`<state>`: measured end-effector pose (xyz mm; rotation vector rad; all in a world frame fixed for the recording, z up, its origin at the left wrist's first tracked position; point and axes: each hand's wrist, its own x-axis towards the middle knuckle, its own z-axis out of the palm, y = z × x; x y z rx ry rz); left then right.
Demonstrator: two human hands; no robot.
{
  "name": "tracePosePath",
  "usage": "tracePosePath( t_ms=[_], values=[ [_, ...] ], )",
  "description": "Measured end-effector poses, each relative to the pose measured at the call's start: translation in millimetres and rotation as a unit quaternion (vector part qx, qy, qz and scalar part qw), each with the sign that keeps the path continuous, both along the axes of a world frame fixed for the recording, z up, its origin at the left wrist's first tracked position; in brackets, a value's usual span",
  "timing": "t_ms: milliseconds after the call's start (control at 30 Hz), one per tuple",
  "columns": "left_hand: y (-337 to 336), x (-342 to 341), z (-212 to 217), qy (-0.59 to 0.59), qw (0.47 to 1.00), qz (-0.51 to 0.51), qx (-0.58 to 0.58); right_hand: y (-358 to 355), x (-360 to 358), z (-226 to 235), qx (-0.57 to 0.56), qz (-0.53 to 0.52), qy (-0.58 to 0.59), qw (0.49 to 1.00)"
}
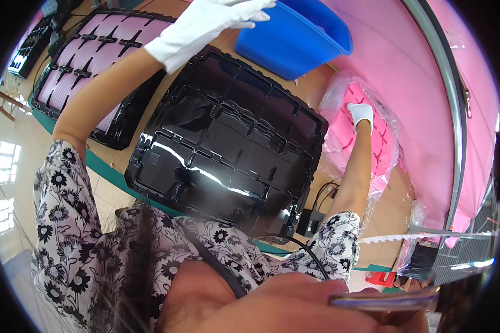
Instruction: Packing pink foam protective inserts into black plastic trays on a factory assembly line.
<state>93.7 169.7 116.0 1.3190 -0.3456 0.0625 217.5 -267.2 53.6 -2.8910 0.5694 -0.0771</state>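
My left hand (208,28), in a white glove, reaches over the near side of a blue plastic bin (291,41). Its fingers are stretched out, and nothing shows in them. My right hand (361,113), also gloved in white, rests on pink pieces (356,137) packed in a clear plastic bag (330,102). Those fingers are curled down onto the pink pieces; what they grip, if anything, is hidden. Between my arms lies a glossy black moulded tray (222,139) with shallow rectangular compartments; neither hand touches it.
At the left sits another black tray (130,41) filled with pale pink sheets. Brown cardboard (391,213) covers the worktable. A pink sheet (394,50) hangs on the far right beside a curved metal bar (455,100). Black cables (322,197) lie by the tray's right corner.
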Motion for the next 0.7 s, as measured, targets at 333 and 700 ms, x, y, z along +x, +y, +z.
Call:
tracePosePath(
  t_ms=[333,700],
  values=[
    [-25,-6,-19,0.001,0.993,-0.016,0.117,-15,13,-11,0.008,0.042,0.02,0.999],
    [-56,-18,-16,0.071,0.991,-0.098,0.055,-53,26,-32,-0.005,0.075,-0.018,0.997]
  ],
)
